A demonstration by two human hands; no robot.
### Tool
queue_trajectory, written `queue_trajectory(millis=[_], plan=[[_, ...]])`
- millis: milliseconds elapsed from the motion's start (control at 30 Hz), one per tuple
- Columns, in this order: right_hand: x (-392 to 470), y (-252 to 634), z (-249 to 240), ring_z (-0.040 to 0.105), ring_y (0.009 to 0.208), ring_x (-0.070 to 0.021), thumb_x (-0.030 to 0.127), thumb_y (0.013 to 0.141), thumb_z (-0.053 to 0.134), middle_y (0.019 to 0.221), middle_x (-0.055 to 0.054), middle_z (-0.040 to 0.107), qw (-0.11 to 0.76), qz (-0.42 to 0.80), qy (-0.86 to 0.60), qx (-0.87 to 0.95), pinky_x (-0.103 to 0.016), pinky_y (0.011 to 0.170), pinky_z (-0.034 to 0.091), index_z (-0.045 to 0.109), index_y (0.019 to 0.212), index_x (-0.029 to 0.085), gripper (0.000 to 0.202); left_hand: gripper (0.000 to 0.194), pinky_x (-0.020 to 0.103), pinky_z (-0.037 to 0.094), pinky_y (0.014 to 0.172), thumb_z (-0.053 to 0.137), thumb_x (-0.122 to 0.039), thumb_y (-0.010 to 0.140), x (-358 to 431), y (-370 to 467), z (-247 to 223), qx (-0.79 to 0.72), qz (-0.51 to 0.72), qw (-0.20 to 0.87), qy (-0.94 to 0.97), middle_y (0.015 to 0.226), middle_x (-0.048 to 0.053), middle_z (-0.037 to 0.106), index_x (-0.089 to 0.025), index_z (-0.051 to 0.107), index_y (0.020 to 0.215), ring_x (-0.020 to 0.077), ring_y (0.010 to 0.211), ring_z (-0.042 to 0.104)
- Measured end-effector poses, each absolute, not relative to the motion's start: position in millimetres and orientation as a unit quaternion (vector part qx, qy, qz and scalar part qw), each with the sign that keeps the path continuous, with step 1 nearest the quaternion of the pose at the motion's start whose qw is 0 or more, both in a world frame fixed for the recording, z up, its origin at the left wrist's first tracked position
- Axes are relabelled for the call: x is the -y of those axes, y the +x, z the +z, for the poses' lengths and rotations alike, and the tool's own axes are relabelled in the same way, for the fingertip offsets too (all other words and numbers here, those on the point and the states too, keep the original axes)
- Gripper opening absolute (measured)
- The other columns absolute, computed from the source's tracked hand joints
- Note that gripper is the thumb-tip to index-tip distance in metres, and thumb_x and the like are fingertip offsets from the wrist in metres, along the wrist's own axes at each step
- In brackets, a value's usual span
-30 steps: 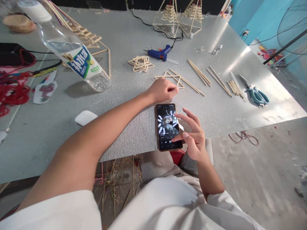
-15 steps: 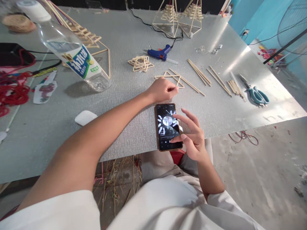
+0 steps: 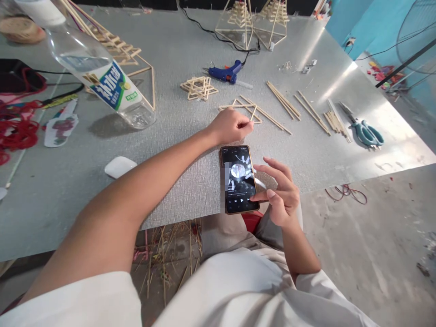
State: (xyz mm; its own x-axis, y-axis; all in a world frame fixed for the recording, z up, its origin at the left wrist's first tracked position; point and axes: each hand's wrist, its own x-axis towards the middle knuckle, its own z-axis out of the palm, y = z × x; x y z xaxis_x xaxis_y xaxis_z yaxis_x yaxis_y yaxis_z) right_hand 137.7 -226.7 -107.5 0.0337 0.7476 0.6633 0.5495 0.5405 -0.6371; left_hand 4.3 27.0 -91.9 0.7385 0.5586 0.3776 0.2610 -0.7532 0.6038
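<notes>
A smartphone (image 3: 240,179) in an orange-edged case lies face up at the table's front edge, its dark screen showing a music player with playback buttons. Over its right side my right hand (image 3: 281,193) is open, fingers spread, one fingertip at the lower right of the screen. My left hand (image 3: 231,126) rests on the table just beyond the phone, fingers curled closed. Its fingertips meet a flat frame of thin wooden sticks (image 3: 243,106); whether they grip it is hidden. Loose sticks (image 3: 269,116) lie beside that frame.
A blue glue gun (image 3: 226,72) and a small stick star (image 3: 200,88) lie beyond my hands. Stick bundles (image 3: 282,101) and teal-handled pliers (image 3: 366,131) are at right. At left stand a plastic bottle (image 3: 109,84), a white mouse (image 3: 120,167) and red cord (image 3: 18,127).
My right hand has shifted to the right, its fingertip moving from the middle playback button towards the screen's right edge. The middle button now shows a play triangle. My left hand stays put.
</notes>
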Motion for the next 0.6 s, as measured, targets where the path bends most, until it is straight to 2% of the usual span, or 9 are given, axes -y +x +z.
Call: queue_trajectory(millis=[233, 400, 467, 533, 600], plan=[[227.4, 136.6, -104.5, 0.067, 0.146, -0.0364, 0.035, 0.112, 0.041, 0.133, -0.003, 0.084, 0.484, 0.048, -0.505, 0.713, -0.071, 0.12, 0.061, 0.089, 0.071, 0.034, 0.063, 0.054, 0.038, 0.025, 0.07, 0.065, -0.028, 0.1, -28.4, 3.7, -93.0, -0.232, 0.281, 0.281, 0.888, 0.057, -0.007, 0.019, -0.025, 0.037, 0.053, 0.0143, 0.059, 0.023], [227.7, 137.9, -104.6, 0.073, 0.136, -0.0371, 0.036, 0.114, 0.037, 0.13, -0.004, 0.085, 0.522, 0.04, -0.503, 0.687, -0.07, 0.114, 0.064, 0.091, 0.078, 0.034, 0.065, 0.058, 0.038, 0.027, 0.069, 0.062, -0.033, 0.102, -31.4, 2.2, -97.1, -0.21, 0.302, 0.28, 0.887, 0.055, -0.004, 0.024, -0.026, 0.033, 0.052, 0.013, 0.058, 0.026], [231.0, 140.5, -104.3, 0.075, 0.132, -0.036, 0.032, 0.115, 0.038, 0.131, -0.003, 0.084, 0.53, 0.039, -0.495, 0.687, -0.067, 0.111, 0.065, 0.092, 0.091, 0.035, 0.059, 0.061, 0.038, 0.027, 0.067, 0.063, -0.036, 0.104, -32.5, 1.9, -100.9, -0.2, 0.314, 0.28, 0.885, 0.054, -0.003, 0.024, -0.026, 0.031, 0.053, 0.0117, 0.057, 0.024], [237.0, 143.7, -104.1, 0.073, 0.134, -0.0356, 0.03, 0.115, 0.044, 0.138, -0.004, 0.082, 0.51, 0.044, -0.487, 0.707, -0.065, 0.111, 0.064, 0.089, 0.118, 0.035, 0.046, 0.063, 0.038, 0.027, 0.066, 0.062, -0.04, 0.107, -33.5, 2.9, -102.9, -0.2, 0.33, 0.29, 0.876, 0.054, -0.004, 0.022, -0.027, 0.029, 0.055, 0.0119, 0.058, 0.023], [244.5, 146.1, -104.7, 0.068, 0.143, -0.0377, 0.037, 0.114, 0.055, 0.149, -0.009, 0.077, 0.471, 0.048, -0.497, 0.727, -0.066, 0.116, 0.062, 0.074, 0.151, 0.035, 0.041, 0.065, 0.039, 0.028, 0.063, 0.06, -0.046, 0.109, -34.8, 5.1, -98.5, -0.209, 0.354, 0.312, 0.856, 0.054, -0.003, 0.024, -0.027, 0.028, 0.056, 0.0132, 0.058, 0.025]])
